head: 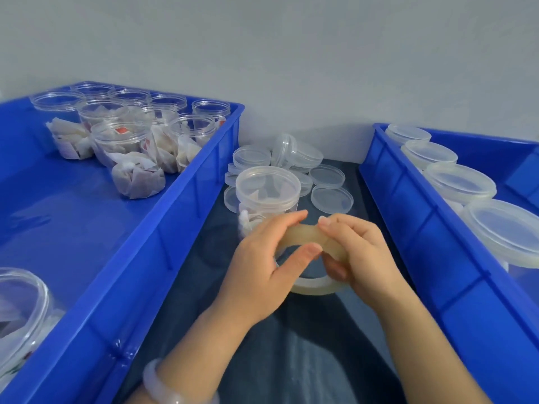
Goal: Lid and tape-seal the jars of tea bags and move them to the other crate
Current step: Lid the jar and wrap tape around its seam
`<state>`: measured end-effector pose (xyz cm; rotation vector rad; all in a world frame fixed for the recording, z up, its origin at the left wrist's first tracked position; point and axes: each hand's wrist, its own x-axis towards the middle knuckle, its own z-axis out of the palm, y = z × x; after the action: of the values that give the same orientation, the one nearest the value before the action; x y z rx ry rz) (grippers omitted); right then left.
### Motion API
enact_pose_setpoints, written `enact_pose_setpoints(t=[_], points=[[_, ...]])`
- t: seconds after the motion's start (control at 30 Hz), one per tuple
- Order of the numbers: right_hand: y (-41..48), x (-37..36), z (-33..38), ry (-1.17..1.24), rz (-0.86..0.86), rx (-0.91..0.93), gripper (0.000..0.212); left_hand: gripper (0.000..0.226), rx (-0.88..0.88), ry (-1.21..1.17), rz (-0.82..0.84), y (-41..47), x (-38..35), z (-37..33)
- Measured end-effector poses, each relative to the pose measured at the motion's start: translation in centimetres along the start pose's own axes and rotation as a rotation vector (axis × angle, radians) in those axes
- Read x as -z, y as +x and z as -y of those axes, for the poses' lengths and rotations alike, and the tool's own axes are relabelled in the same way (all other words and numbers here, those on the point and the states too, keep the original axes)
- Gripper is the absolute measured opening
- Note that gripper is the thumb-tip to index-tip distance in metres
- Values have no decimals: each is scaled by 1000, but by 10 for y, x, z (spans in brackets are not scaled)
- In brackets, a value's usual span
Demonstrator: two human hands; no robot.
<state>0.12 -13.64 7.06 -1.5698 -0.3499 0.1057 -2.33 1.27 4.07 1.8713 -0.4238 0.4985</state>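
Both hands on clear tape roll (303, 233), just before the lidded tea-bag jar (267, 188), which stands between left crate (186, 182) and right crate (408, 205). Left hand (262, 269) pinches the ring; right hand (361, 252) curls round its rim, probably picking for the end. Roll looks light, film clingy. Jar likely light and slick: steady it by the wall.

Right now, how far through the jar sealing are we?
Done: four lidded jars stand in the right crate; tape on them unclear. In hand: left hand and right hand grip the tape roll by the lidded middle jar. Left: several open jars in the left crate, plus loose lids.
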Motion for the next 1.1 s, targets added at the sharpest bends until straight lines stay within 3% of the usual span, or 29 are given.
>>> enact_pose_setpoints(t=[0.07,0.2,0.37,0.53,0.7,0.87,1.1], points=[[-4,-7,-4,39,-7,35,26,21,41,-15,-52,0,0,3],[-9,-15,-11,96,-5,97,25,20,34,-125,-73,-2,4,4],[-21,-12,-21,136,159,147,37,10,102,-332,-174,-2,3,-1],[-31,-19,-24,141,73,220,46,20,-224,71,-164,-2,10,-4],[-33,-21,-24,30,-117,295,44,28,-286,82,-161,-1,6,-2],[-32,-22,-30,-184,-208,367,53,20,-167,-38,-129,0,6,-1],[-31,-20,-36,-354,-197,433,59,16,54,-252,-44,3,13,4]])
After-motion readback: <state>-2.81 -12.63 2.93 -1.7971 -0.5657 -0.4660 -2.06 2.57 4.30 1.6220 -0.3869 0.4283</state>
